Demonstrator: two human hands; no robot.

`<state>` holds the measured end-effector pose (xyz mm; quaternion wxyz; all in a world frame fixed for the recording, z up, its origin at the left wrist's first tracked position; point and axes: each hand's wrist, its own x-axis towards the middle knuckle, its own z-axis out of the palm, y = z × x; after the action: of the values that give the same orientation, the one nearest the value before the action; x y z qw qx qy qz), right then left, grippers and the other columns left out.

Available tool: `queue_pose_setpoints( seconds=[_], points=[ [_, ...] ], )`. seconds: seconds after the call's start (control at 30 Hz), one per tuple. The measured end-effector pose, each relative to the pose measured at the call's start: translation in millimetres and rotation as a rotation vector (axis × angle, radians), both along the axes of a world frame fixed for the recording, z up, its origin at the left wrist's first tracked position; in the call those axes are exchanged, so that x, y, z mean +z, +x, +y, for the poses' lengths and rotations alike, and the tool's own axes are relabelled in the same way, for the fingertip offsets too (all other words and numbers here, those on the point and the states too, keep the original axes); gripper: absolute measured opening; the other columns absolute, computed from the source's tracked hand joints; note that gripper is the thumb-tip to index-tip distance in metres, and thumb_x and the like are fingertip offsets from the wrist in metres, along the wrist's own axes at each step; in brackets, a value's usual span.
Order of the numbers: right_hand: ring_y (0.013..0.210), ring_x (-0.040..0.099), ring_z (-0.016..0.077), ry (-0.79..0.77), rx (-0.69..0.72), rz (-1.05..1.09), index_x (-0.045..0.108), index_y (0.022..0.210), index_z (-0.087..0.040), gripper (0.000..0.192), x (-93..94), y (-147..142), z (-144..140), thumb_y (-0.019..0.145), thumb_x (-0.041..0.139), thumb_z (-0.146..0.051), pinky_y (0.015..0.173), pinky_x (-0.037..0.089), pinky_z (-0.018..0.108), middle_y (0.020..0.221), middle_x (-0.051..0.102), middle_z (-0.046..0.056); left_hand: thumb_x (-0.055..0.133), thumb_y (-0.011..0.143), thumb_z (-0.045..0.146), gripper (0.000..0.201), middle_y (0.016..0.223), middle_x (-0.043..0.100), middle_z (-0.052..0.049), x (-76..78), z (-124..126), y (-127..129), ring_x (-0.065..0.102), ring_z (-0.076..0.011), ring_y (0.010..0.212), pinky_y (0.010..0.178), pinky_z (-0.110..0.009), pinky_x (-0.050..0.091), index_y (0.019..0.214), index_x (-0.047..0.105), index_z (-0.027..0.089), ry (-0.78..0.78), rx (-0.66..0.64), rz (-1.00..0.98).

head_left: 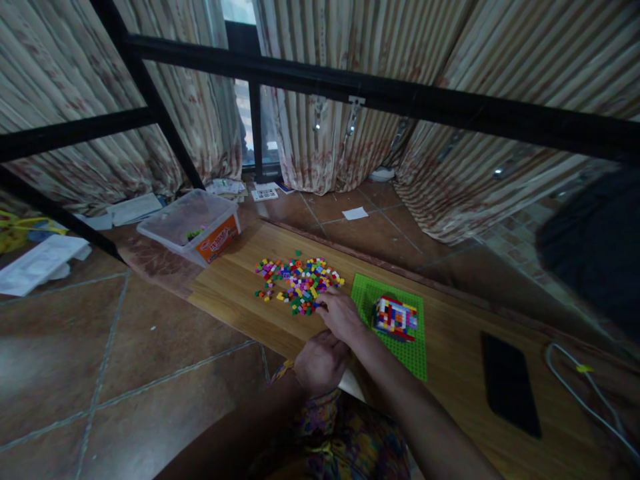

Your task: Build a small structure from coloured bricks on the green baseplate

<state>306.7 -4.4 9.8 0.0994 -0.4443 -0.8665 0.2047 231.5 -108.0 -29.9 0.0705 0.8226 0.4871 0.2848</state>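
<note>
My right hand (341, 316) reaches to the near right edge of a pile of small coloured toy bricks (305, 280). Its thumb and fingers are pinched together, with a blue toy brick (316, 305) showing at the tips. Just below it, my left hand (320, 363) is closed, its curled fingers partly hidden beside the right wrist. What it holds, if anything, cannot be seen. To the right of the pile lies a green studded baseplate (363, 288). A multicoloured brick build (396, 318) sits on this plate, with red, white, blue and yellow pieces.
The wooden tabletop (235, 293) carries a clear plastic box (187, 223) with an orange label at its far left end. A black phone-like slab (511, 383) and a white cable (580, 387) lie at the right. Black metal bars (350, 80) cross in front of striped curtains (325, 147).
</note>
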Motion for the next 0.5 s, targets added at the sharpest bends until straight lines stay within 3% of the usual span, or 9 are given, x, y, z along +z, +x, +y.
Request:
queue_pose_setpoints(
  seconds=[0.13, 0.27, 0.4, 0.5],
  points=[
    [0.092, 0.060, 0.0193, 0.030, -0.022, 0.008, 0.067, 0.089, -0.018, 0.010, 6.6, 0.7, -3.5, 0.084, 0.059, -0.015, 0.084, 0.045, 0.029, 0.098, 0.065, 0.008, 0.054, 0.077, 0.017, 0.004, 0.078, 0.063, -0.007, -1.0, 0.3, -0.7, 0.059, -0.0194, 0.075, 0.070, -0.032, 0.051, 0.077, 0.058, 0.017, 0.012, -0.011, -0.001],
    [0.081, 0.061, 0.0175, 0.031, -0.124, 0.242, 0.064, 0.086, -0.018, 0.010, 19.4, 9.6, -18.7, 0.082, 0.057, -0.013, 0.076, 0.046, 0.028, 0.087, 0.066, 0.005, 0.052, 0.078, 0.016, 0.007, 0.080, 0.063, -0.008, -1.6, 1.2, -1.0, 0.060, -0.0198, 0.077, 0.072, -0.033, 0.052, 0.080, 0.059, 0.017, 0.028, -0.022, -0.031],
    [0.067, 0.061, 0.0145, -0.124, -0.279, 0.621, 0.063, 0.078, -0.020, 0.002, 24.8, 31.4, -43.1, 0.079, 0.061, -0.020, 0.065, 0.047, 0.025, 0.073, 0.066, 0.000, 0.050, 0.081, 0.017, 0.011, 0.084, 0.063, -0.008, 0.2, 2.4, -1.2, 0.060, -0.0193, 0.080, 0.073, -0.032, 0.052, 0.088, 0.060, 0.017, 0.012, -0.026, -0.056],
    [0.064, 0.062, 0.0139, -0.278, -0.414, 0.826, 0.064, 0.078, -0.020, 0.007, 23.6, 56.7, -61.9, 0.077, 0.066, -0.027, 0.061, 0.048, 0.024, 0.070, 0.066, -0.001, 0.048, 0.086, 0.020, 0.012, 0.083, 0.061, -0.006, 3.3, 2.4, -1.5, 0.060, -0.0177, 0.077, 0.070, -0.031, 0.051, 0.090, 0.059, 0.018, -0.046, -0.015, -0.011]
  ],
)
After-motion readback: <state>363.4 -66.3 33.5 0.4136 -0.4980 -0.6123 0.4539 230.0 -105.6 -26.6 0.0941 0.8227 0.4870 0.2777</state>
